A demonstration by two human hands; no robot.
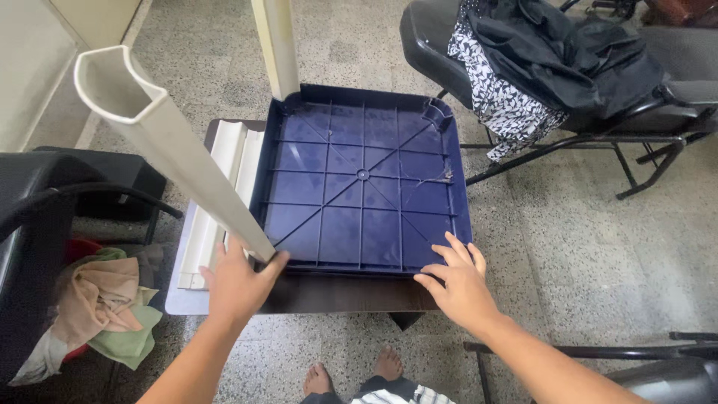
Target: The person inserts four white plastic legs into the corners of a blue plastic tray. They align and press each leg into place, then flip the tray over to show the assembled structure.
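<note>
A dark blue square plastic tabletop [363,176] lies upside down on a low brown table [336,293], its ribbed underside facing up. A cream plastic leg [168,142] stands in its near left corner, tilted toward me, and my left hand [238,280] is closed around its base. A second cream leg [277,46] stands upright in the far left corner. My right hand [458,280] rests flat with fingers spread on the tabletop's near right edge.
More cream legs [217,198] lie on the table to the left of the blue piece. A black chair with dark clothes [557,63] stands at the back right. A pile of cloths [105,307] sits at the left. My bare feet [351,374] are below the table.
</note>
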